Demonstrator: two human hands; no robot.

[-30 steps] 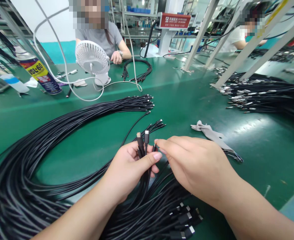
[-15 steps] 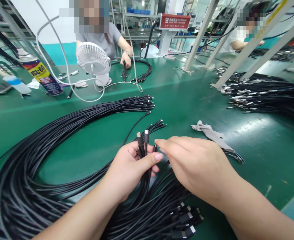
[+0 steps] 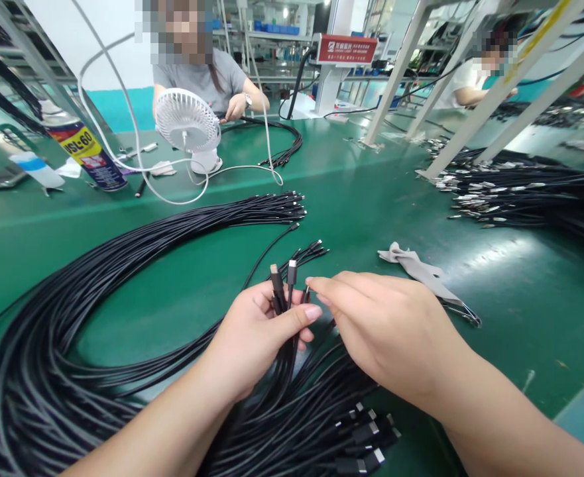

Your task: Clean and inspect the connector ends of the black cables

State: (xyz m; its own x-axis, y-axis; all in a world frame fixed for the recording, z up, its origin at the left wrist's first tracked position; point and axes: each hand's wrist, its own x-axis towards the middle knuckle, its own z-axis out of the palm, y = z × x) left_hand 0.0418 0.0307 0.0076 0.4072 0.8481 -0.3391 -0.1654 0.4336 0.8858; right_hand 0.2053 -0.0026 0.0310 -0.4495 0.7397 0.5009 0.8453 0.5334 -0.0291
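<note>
My left hand (image 3: 254, 331) is closed around several black USB cables (image 3: 284, 358), its thumb pressed across them. Their plugs stick up above the fingers: one plug (image 3: 292, 273) has a bright metal tip, and another beside it (image 3: 276, 278) looks copper-coloured at the end. My right hand (image 3: 386, 331) is closed, with the fingertips pinching the tip of a separate small plug (image 3: 306, 293) at the right of the bunch. The right thumb is mostly hidden behind the fingers. Beneath both hands lie more loose cables with plug ends (image 3: 366, 430) toward the front.
A long curved bundle of black cables (image 3: 122, 255) covers the left of the green table (image 3: 351, 199). A grey cloth strip with tweezers-like metal (image 3: 421, 270) lies right. Behind stand a white fan (image 3: 187, 119), a spray can (image 3: 90, 156), a co-worker (image 3: 199, 73) and metal posts (image 3: 465, 112).
My hands stay almost in place, still holding the cables and the small plug. Across the table, the co-worker's hand has moved back and left, away from the cable ends on the table.
</note>
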